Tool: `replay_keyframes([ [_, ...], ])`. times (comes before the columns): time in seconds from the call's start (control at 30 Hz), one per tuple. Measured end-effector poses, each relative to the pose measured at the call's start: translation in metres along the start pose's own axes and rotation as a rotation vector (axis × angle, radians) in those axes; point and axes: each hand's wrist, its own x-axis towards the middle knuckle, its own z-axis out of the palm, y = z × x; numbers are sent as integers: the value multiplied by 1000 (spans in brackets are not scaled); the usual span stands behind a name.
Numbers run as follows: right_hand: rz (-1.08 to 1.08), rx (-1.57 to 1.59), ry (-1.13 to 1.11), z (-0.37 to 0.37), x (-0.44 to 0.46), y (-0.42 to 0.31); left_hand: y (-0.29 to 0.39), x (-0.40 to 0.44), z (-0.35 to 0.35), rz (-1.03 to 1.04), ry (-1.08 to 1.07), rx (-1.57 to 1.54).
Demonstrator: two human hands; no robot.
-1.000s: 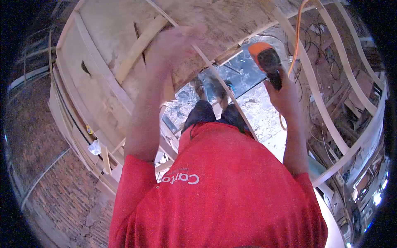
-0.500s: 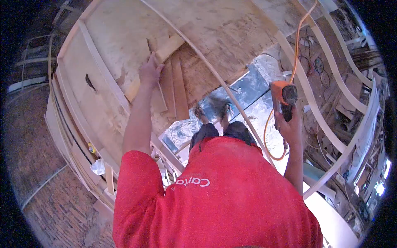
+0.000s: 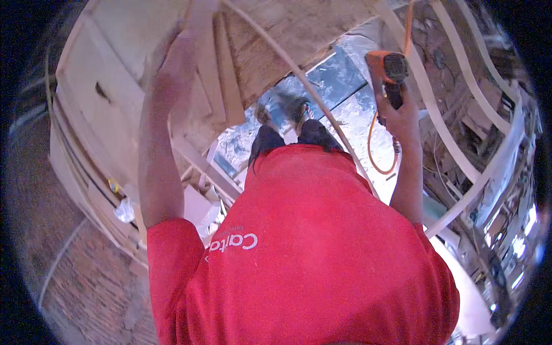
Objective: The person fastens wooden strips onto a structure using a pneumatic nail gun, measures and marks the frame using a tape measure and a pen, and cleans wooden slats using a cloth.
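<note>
My right hand (image 3: 402, 112) is wrapped round the handle of an orange and black power tool (image 3: 387, 64), with an orange hose attached. My left hand (image 3: 181, 54) is smeared by motion above the pale wooden panel (image 3: 123, 49) at the upper left. Its fingers, and anything in them, cannot be made out. Thin brown wood strips (image 3: 229, 75) lie on the panel, just right of the left hand. A long narrow wood batten (image 3: 299, 72) crosses diagonally in front of my body.
Curved wooden ribs (image 3: 428, 95) run down the right side, with cables and scrap wood beyond them. My feet stand on a dusty floor (image 3: 356, 123) below. A brick surface (image 3: 98, 276) is at the lower left, near a small clear plastic bag (image 3: 124, 210).
My left hand has left its spot on the pale board and moved up in the view, now blurred. That board no longer shows distinctly. The tool in my right hand sits higher in view.
</note>
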Motion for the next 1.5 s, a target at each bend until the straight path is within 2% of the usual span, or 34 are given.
replay_keyframes([
  [0.03,-14,4,-40,5,5,8,-4,-17,6,-154,11,-102],
  [0.07,-113,-53,14,9,11,15,-7,-30,8,-232,28,-145],
  [0.1,-73,-59,-24,11,17,21,-9,-44,10,-310,49,-189],
  [0.17,6,-77,-101,13,27,20,-16,-62,16,30,-22,755],
  [0.2,-47,-95,-86,15,29,24,-24,-71,18,22,-13,763],
  [0.27,-113,-105,-72,19,36,29,-43,-87,23,-249,18,1152],
  [0.3,-102,-64,-82,20,38,29,-49,-91,27,-249,24,1158],
  [0.37,-81,-24,-96,19,34,28,-60,-102,36,-234,77,1371],
  [0.4,-38,33,-111,17,32,22,-64,-109,38,-230,73,1373],
  [0.47,9,96,-113,12,32,18,-73,-120,40,-129,-89,1496],
  [0.5,26,42,-107,8,30,19,-80,-127,40,-122,-95,1495],
  [0.57,45,-12,-100,7,27,27,-92,-141,41,9,-263,1513],
  [0.6,-84,7,-19,8,27,34,-97,-143,43,13,-264,1512],
  [0.67,-211,27,61,6,24,38,-104,-149,47,207,-291,1543],
  [0.8,-96,-55,30,-6,10,31,-123,-147,53,271,-269,1532],
  [0.97,-55,-45,8,-13,-1,27,-143,-132,45,163,-244,1602],
  [1.1,-48,-39,9,-13,-2,25,-147,-107,4,203,-94,1731],
  [1.13,-48,-39,9,-13,-2,25,-138,-101,2,197,-88,1727],
  [1.2,-41,-37,7,-11,-1,24,-105,-83,-2,-9,23,1632],
  [1.23,-39,-32,7,-10,0,23,-93,-73,-6,-26,31,1639],
  [1.3,-22,-14,7,-7,2,19,-72,-66,-21,-177,168,1227],
  [1.33,-14,-4,3,-5,1,16,-52,-71,-21,-214,183,1245],
  [1.37,-74,65,28,-5,2,14,-30,-74,-12,-244,171,1055],
  [1.43,-56,-17,-18,0,13,30,-17,-93,19,-228,209,609],
  [1.47,-187,-19,30,6,19,41,-17,-104,38,-184,248,356],
  [1.5,-320,-17,79,9,24,45,-6,-112,55,-231,180,399],
])
